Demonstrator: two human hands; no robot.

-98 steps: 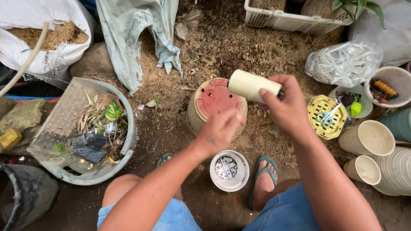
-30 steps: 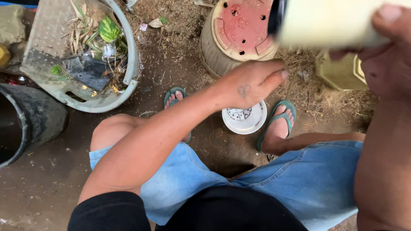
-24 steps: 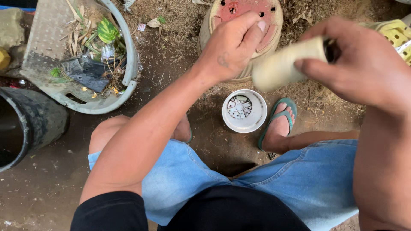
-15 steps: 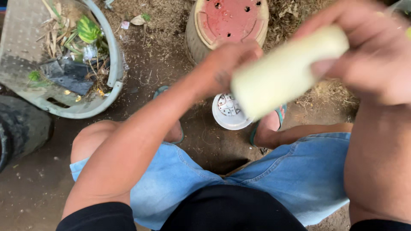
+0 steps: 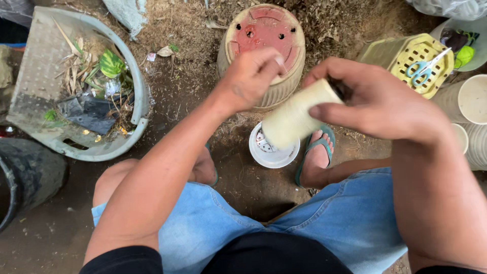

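Right hand (image 5: 378, 104): wrapped round the upper end of a cream cylindrical pot (image 5: 297, 121), thumb along its side, fingers curled over the far end; firm grasp.
Cream pot: tilted, lower end pointing down-left, held in the air above the small white pot (image 5: 269, 152) and partly covering it.
Left hand (image 5: 251, 76): loosely curled, fingertips (image 5: 276, 60) bunched together just beside the upper end of the cream pot; whether pinching anything, cannot tell.
Behind the left hand: upturned ribbed pot with a reddish base and drain holes (image 5: 266, 33), standing on the soil, partly hidden by the knuckles.
Small white pot: on the ground between the feet, pale bits inside, just beside the right foot in a teal flip-flop (image 5: 317, 155).
Left foot: mostly hidden under the forearm, only a strip of sandal showing.
Far left: grey round basket (image 5: 134, 86) holding dry stalks, a green leaf and dark plastic scraps.
Bottom left edge: dark bucket (image 5: 30, 175), only partly in view.
Right side: yellow perforated crate (image 5: 401, 50) lying tilted, blue-handled scissors (image 5: 423, 71) resting on it.
Right edge: stacked cream pots (image 5: 469, 101), well apart from the hands.
Ground: bare earth strewn with dry husk.
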